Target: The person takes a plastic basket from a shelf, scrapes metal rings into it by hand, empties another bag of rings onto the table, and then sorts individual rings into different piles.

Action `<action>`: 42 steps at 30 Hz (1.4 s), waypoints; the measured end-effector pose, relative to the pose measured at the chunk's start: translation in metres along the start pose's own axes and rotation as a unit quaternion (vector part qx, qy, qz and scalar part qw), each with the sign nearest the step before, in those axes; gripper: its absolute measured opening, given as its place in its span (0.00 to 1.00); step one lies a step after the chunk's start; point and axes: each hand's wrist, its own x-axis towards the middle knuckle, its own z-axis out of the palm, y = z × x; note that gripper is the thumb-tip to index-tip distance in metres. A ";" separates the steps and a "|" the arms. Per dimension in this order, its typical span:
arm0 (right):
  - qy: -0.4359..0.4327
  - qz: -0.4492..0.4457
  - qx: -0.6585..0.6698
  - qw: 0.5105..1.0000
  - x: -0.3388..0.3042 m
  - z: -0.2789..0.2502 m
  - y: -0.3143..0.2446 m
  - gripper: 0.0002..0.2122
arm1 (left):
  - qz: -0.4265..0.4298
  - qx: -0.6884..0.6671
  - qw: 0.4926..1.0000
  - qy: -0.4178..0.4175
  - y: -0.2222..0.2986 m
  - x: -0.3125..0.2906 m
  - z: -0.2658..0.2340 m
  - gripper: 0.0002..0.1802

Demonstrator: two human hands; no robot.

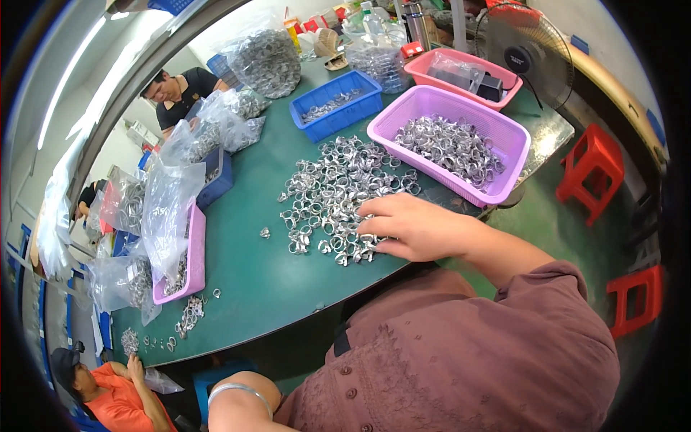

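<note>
A loose heap of silver-coloured metal rings (338,187) lies spread on the green table (245,245). My right hand (414,227) rests at the heap's near right side, palm down. Its fingers are apart and stretched left, their tips touching the rings. Behind this hand stands a purple plastic basket (450,191) with many more rings in it. One small ring piece (265,232) lies apart, left of the heap. At the lower edge my left hand (252,383) hangs below the table, bent at the wrist above a silver bangle. Its fingers are hidden.
A blue basket (337,124) of rings and a pink basket (475,97) stand at the back. Bagged rings (263,63) and a second purple basket (196,252) line the left. Two people work across and at left. A fan (525,61) and red stools (594,169) are right.
</note>
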 end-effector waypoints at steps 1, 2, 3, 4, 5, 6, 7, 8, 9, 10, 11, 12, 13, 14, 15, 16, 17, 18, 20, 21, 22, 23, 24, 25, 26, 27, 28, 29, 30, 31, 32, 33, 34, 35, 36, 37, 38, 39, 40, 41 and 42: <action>0.010 0.005 -0.001 1.000 -0.008 -0.007 0.000 0.14 | -0.001 -0.003 1.000 -0.002 -0.002 0.001 -0.004 0.11; 0.021 0.011 -0.002 1.000 -0.017 -0.014 -0.001 0.14 | 0.021 0.019 1.000 0.005 -0.004 0.002 -0.010 0.13; 0.030 0.026 -0.021 0.999 -0.025 -0.022 -0.003 0.13 | 0.042 0.041 0.998 0.013 -0.006 0.004 -0.014 0.14; 0.043 0.048 -0.017 0.998 -0.035 -0.030 -0.003 0.13 | 0.042 0.037 0.998 0.010 -0.006 0.005 -0.015 0.14; 0.055 0.070 -0.014 0.996 -0.046 -0.037 -0.003 0.13 | 0.017 0.067 0.997 0.033 -0.006 0.006 -0.016 0.16; 0.076 0.097 -0.004 0.992 -0.055 -0.046 -0.005 0.12 | -0.006 0.097 0.994 0.055 -0.006 0.007 -0.018 0.17; 0.098 0.120 -0.020 0.988 -0.064 -0.055 -0.004 0.11 | -0.006 0.095 0.994 0.051 -0.007 0.009 -0.021 0.17; 0.132 0.135 -0.026 0.982 -0.071 -0.062 -0.005 0.10 | 0.005 0.078 0.996 0.045 -0.008 0.010 -0.025 0.17; 0.165 0.151 -0.032 0.974 -0.080 -0.068 -0.005 0.10 | 0.018 0.058 0.997 0.038 -0.010 0.013 -0.028 0.17; 0.195 0.175 -0.044 0.964 -0.090 -0.073 -0.004 0.09 | 0.022 0.057 0.997 0.039 -0.010 0.014 -0.029 0.16; 0.224 0.198 -0.056 0.953 -0.099 -0.077 -0.003 0.08 | 0.023 0.054 0.998 0.038 -0.011 0.017 -0.029 0.16; 0.250 0.211 -0.086 0.941 -0.106 -0.083 0.001 0.08 | 0.022 0.049 0.998 0.031 -0.012 0.019 -0.031 0.15; 0.288 0.220 -0.117 0.925 -0.116 -0.085 0.009 0.08 | 0.020 0.045 0.998 0.026 -0.013 0.022 -0.032 0.15; 0.327 0.246 -0.124 0.904 -0.124 -0.088 0.014 0.09 | 0.020 0.043 0.999 0.025 -0.014 0.023 -0.034 0.15; 0.363 0.273 -0.131 0.881 -0.131 -0.089 0.018 0.09 | 0.019 0.039 0.999 0.011 -0.015 0.025 -0.035 0.15; 0.363 0.273 -0.131 0.881 -0.138 -0.090 0.023 0.09 | 0.018 0.035 0.999 -0.001 -0.015 0.026 -0.036 0.15; 0.406 0.305 -0.129 0.852 -0.144 -0.089 0.030 0.11 | 0.018 0.034 0.999 -0.001 -0.015 0.029 -0.036 0.15; 0.447 0.334 -0.124 0.820 -0.149 -0.087 0.040 0.12 | 0.015 0.032 0.999 0.001 -0.015 0.030 -0.038 0.14; 0.489 0.359 -0.050 0.793 -0.172 -0.074 0.061 0.16 | 0.017 0.028 0.999 -0.001 -0.016 0.036 -0.039 0.14; 0.524 0.376 0.030 0.764 -0.169 -0.072 0.066 0.20 | 0.022 0.026 0.999 -0.008 -0.016 0.038 -0.041 0.14; 0.521 0.373 0.034 0.767 -0.170 -0.070 0.068 0.20 | 0.027 0.025 0.999 -0.016 -0.016 0.040 -0.043 0.14; 0.524 0.413 0.152 0.729 -0.171 -0.067 0.067 0.23 | 0.024 0.028 0.999 -0.011 -0.018 0.040 -0.047 0.14; 0.514 0.445 0.269 0.682 -0.165 -0.066 0.068 0.27 | 0.029 0.028 0.999 0.028 -0.021 0.035 -0.051 0.15; 0.516 0.447 0.265 0.681 -0.165 -0.063 0.071 0.27 | 0.042 0.019 0.997 0.056 -0.028 0.026 -0.063 0.19; 0.539 0.441 0.257 0.670 -0.165 -0.058 0.076 0.28 | 0.001 -0.004 0.998 0.064 -0.038 0.015 -0.085 0.17; 0.556 0.431 0.259 0.662 -0.161 -0.055 0.079 0.30 | -0.047 -0.022 0.995 0.081 -0.046 0.008 -0.095 0.17; 0.551 0.428 0.287 0.656 -0.154 -0.053 0.076 0.28 | -0.138 -0.017 0.970 0.201 -0.051 -0.008 -0.090 0.18; 0.550 0.428 0.286 0.657 -0.157 -0.050 0.082 0.28 | -0.222 -0.014 0.925 0.308 -0.060 -0.024 -0.092 0.20; 0.553 0.404 0.305 0.662 -0.164 -0.043 0.088 0.27 | -0.341 0.028 0.859 0.381 -0.070 -0.028 -0.095 0.20; 0.551 0.373 0.331 0.669 -0.154 -0.041 0.092 0.26 | -0.455 0.072 0.765 0.450 -0.077 -0.033 -0.098 0.21; 0.558 0.379 0.340 0.655 -0.152 -0.043 0.089 0.25 | -0.496 0.212 0.726 0.427 -0.094 -0.048 -0.095 0.22; 0.555 0.376 0.315 0.672 -0.152 -0.042 0.092 0.23 | -0.530 0.345 0.667 0.394 -0.110 -0.066 -0.088 0.23; 0.560 0.373 0.314 0.670 -0.154 -0.041 0.094 0.23 | -0.538 0.343 0.658 0.401 -0.123 -0.079 -0.078 0.23; 0.566 0.371 0.312 0.666 -0.155 -0.040 0.095 0.22 | -0.523 0.436 0.626 0.381 -0.136 -0.090 -0.069 0.26; 0.569 0.378 0.293 0.669 -0.156 -0.040 0.098 0.21 | -0.502 0.524 0.589 0.354 -0.145 -0.094 -0.064 0.29; 0.575 0.370 0.292 0.669 -0.159 -0.039 0.101 0.22 | -0.543 0.489 0.600 0.326 -0.153 -0.091 -0.064 0.36; 0.579 0.373 0.293 0.664 -0.163 -0.038 0.104 0.22 | -0.535 0.499 0.609 0.305 -0.161 -0.087 -0.064 0.38; 0.581 0.377 0.294 0.659 -0.164 -0.039 0.103 0.23 | -0.527 0.509 0.618 0.284 -0.171 -0.080 -0.065 0.40; 0.574 0.378 0.298 0.662 -0.161 -0.039 0.102 0.23 | -0.522 0.512 0.625 0.272 -0.180 -0.073 -0.068 0.41; 0.574 0.375 0.299 0.664 -0.159 -0.040 0.101 0.23 | -0.517 0.516 0.633 0.258 -0.189 -0.066 -0.073 0.41; 0.576 0.373 0.297 0.664 -0.159 -0.040 0.101 0.23 | -0.503 0.521 0.640 0.257 -0.199 -0.061 -0.080 0.41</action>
